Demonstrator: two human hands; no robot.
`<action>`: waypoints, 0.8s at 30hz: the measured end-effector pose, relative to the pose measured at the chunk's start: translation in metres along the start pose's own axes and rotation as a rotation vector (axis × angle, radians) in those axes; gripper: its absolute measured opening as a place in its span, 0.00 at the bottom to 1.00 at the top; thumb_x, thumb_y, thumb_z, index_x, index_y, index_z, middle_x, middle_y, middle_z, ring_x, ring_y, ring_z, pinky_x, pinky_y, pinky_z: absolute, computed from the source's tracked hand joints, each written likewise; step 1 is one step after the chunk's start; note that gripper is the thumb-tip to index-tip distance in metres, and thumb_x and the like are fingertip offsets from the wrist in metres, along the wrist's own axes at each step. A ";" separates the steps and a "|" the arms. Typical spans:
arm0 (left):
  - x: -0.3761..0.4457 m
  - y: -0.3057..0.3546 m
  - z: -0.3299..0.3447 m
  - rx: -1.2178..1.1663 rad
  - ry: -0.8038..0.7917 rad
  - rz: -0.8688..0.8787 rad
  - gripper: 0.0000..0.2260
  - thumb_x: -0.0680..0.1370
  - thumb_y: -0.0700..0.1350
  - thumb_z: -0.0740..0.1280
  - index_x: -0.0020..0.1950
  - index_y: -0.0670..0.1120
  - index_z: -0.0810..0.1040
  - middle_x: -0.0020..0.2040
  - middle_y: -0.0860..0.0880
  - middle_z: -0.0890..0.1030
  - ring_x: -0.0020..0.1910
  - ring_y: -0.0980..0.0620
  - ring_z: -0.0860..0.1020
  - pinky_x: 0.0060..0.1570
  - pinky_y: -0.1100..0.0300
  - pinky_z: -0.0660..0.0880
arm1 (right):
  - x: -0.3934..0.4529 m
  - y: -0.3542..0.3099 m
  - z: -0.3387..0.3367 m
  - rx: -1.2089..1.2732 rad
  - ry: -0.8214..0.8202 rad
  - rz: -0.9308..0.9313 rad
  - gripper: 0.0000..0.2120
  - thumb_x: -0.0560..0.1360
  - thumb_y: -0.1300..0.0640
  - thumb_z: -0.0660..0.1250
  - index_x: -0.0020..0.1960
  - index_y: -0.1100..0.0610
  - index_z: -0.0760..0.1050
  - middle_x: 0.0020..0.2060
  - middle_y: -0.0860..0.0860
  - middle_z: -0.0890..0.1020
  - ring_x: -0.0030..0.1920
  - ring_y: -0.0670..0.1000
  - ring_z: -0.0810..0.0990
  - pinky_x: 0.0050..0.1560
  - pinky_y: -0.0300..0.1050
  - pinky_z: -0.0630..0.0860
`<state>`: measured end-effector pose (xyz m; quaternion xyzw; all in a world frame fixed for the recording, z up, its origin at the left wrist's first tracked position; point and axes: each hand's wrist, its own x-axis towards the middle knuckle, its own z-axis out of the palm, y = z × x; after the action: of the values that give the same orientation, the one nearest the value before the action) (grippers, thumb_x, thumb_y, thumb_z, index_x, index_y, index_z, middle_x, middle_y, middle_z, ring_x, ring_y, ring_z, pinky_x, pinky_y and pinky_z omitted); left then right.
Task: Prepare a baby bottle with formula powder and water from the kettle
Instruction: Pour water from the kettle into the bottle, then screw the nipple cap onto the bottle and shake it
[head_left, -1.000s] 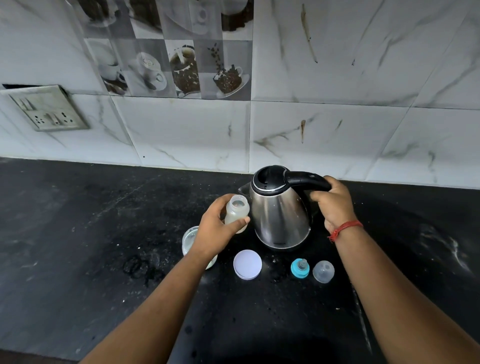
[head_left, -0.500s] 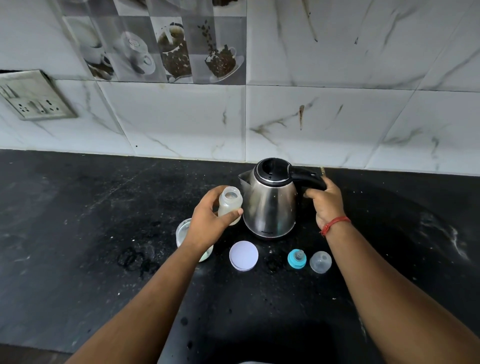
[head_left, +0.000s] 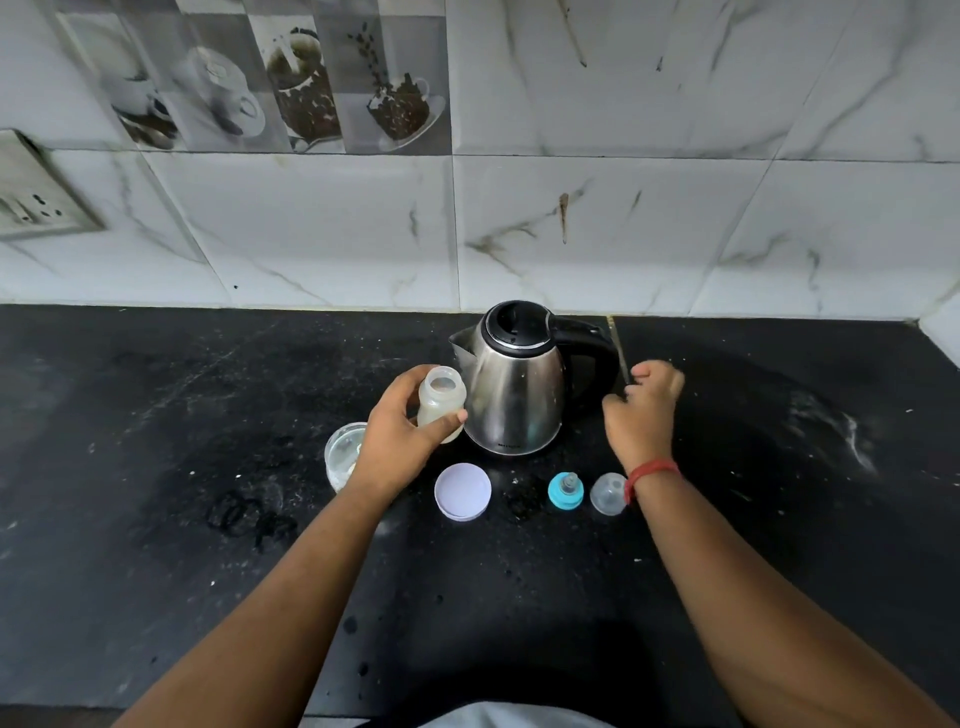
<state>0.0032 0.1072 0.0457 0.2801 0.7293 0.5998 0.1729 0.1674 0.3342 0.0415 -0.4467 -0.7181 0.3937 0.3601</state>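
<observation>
Steel kettle (head_left: 514, 384) upright mid-frame on worktop (head_left: 156, 467) | left hand (head_left: 400, 441) grips open upright bottle (head_left: 441, 402) beside spout | right hand (head_left: 641, 410) loosely curled, empty, just right of handle | teal teat ring (head_left: 565, 491) lower right, nearest right hand

Single head cam, wide-angle, sitting above the near edge of the counter (head_left: 156, 519) and looking forward and down. It's facing the tiled wall (head_left: 623, 208) square-on, with tile lines bowing toward the frame edges. Both forearms are entering from the bottom corners, close to the lens. The kettle (head_left: 514, 395) is sitting mid-frame at arm's reach. No second view, so no overlap.
</observation>
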 end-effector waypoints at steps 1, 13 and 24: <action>-0.001 -0.002 0.001 -0.004 -0.005 -0.001 0.24 0.73 0.41 0.80 0.66 0.53 0.78 0.61 0.54 0.83 0.59 0.57 0.82 0.58 0.63 0.79 | -0.008 0.004 0.000 -0.025 -0.046 -0.047 0.19 0.70 0.72 0.66 0.54 0.55 0.68 0.56 0.52 0.68 0.51 0.54 0.77 0.56 0.50 0.78; -0.018 -0.014 0.005 -0.019 -0.041 -0.014 0.24 0.73 0.42 0.80 0.66 0.54 0.77 0.63 0.53 0.82 0.61 0.55 0.81 0.60 0.56 0.79 | -0.045 0.046 0.001 -0.892 -0.768 -0.429 0.41 0.71 0.46 0.74 0.77 0.52 0.58 0.62 0.50 0.79 0.68 0.53 0.72 0.80 0.52 0.52; -0.025 -0.017 0.006 -0.007 -0.065 -0.029 0.24 0.73 0.43 0.80 0.66 0.55 0.77 0.62 0.53 0.82 0.60 0.56 0.81 0.61 0.55 0.79 | -0.048 0.040 0.000 -0.683 -0.662 -0.418 0.29 0.71 0.52 0.76 0.68 0.53 0.69 0.59 0.49 0.80 0.63 0.52 0.76 0.76 0.48 0.63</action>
<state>0.0228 0.0943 0.0263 0.2881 0.7253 0.5902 0.2063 0.1980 0.3012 -0.0022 -0.2372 -0.9550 0.1769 0.0182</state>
